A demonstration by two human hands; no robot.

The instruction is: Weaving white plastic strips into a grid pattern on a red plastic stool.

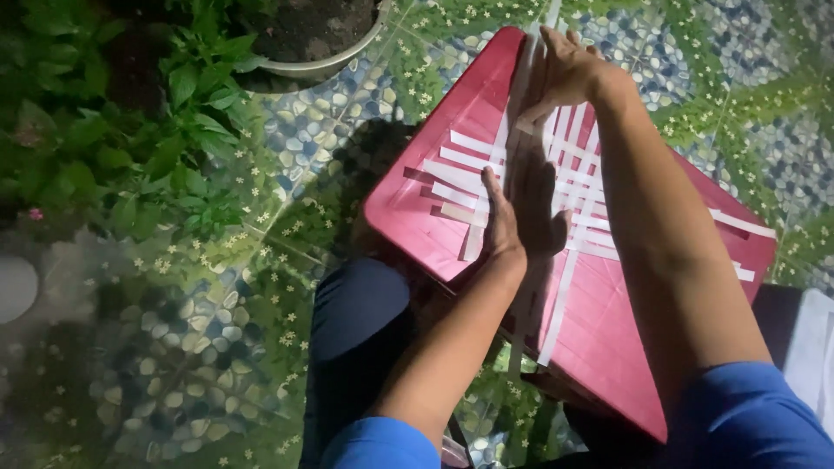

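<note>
Left hand [512, 213] flat, fingers spread, pressing woven white strips [578, 187] on red board [599, 330]. Right hand [565, 69] pinches long strip ends at the far edge; fingertips hidden. Board's near corner cut off by sleeve.

Views: one only, a camera worn on the person's head.
Direction: it looks steeply down and a little forward, past both forearms.
Distance: close; the red counter [452, 148] fills the middle and right of the frame.
Edges: potted plants [130, 130] sit upper left, patterned floor [200, 347] lower left.
Shared ground: none, no second view.
</note>
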